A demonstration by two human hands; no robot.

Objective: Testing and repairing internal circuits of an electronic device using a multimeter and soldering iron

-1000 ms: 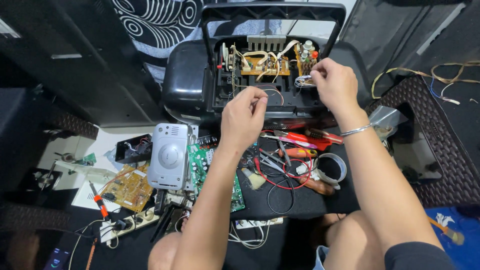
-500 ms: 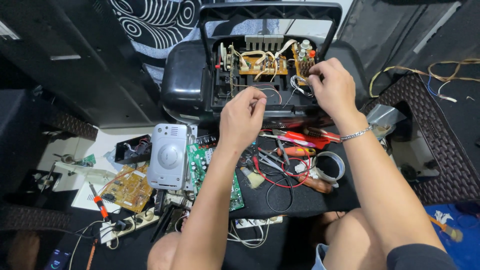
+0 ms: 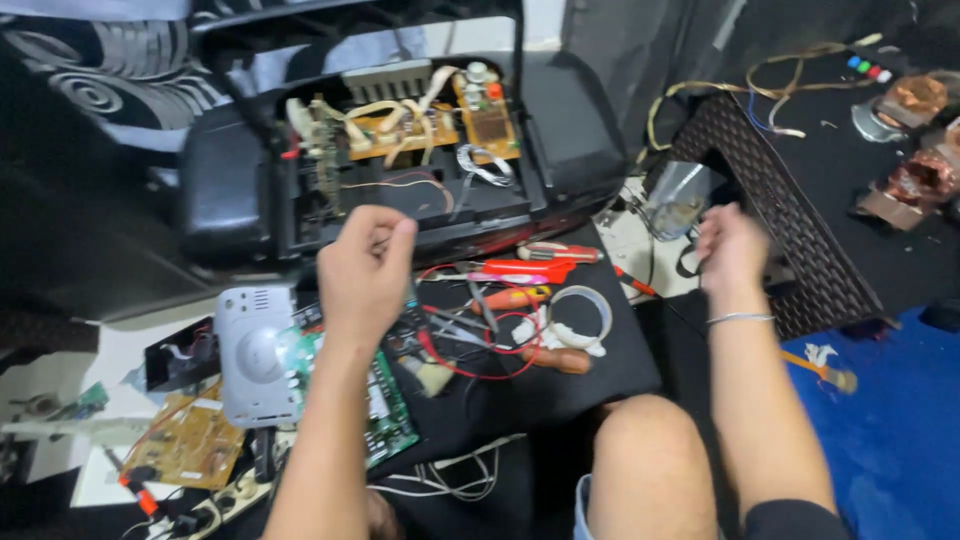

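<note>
1. My left hand (image 3: 365, 270), fingers curled together with nothing visibly held, hovers just below the opened black audio unit (image 3: 400, 170), which lies at its 12 o'clock.
2. My right hand (image 3: 732, 250), blurred, hangs at the unit's 4 o'clock, well apart from it; I cannot tell whether it grips anything.
3. Red-handled screwdrivers (image 3: 520, 270) and a tape roll (image 3: 580, 315) lie between my hands; a green circuit board (image 3: 385, 410) sits at the left hand's 6 o'clock.
</note>
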